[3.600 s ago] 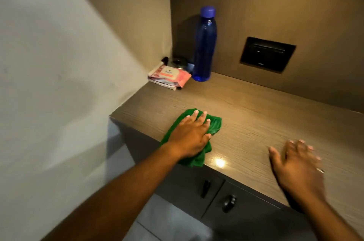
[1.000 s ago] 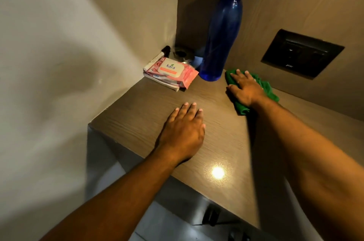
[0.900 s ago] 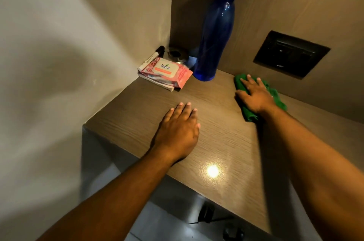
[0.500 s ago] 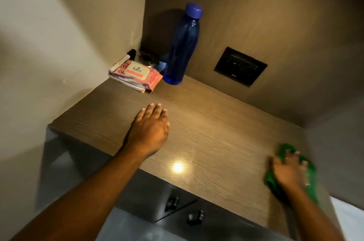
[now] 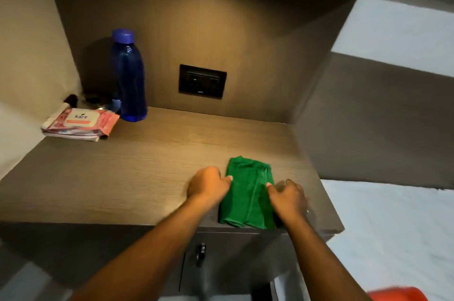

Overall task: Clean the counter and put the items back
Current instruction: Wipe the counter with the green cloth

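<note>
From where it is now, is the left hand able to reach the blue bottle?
Probably yes. The left hand rests beside the green cloth, and only bare counter lies between it and the blue bottle standing at the back left; the reach looks long.

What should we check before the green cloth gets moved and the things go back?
1. Green cloth lies flat and folded near the counter's front edge: ok.
2. Left hand and right hand are at the cloth's two sides: ok.
3. Firm hold on the cloth: cannot tell.
4. Blue bottle stands upright, cap on: ok.
5. Wipes pack and bottle are put back in their spots: not ok, both sit in the back left corner.
6. Counter wiped clean: cannot tell.
</note>
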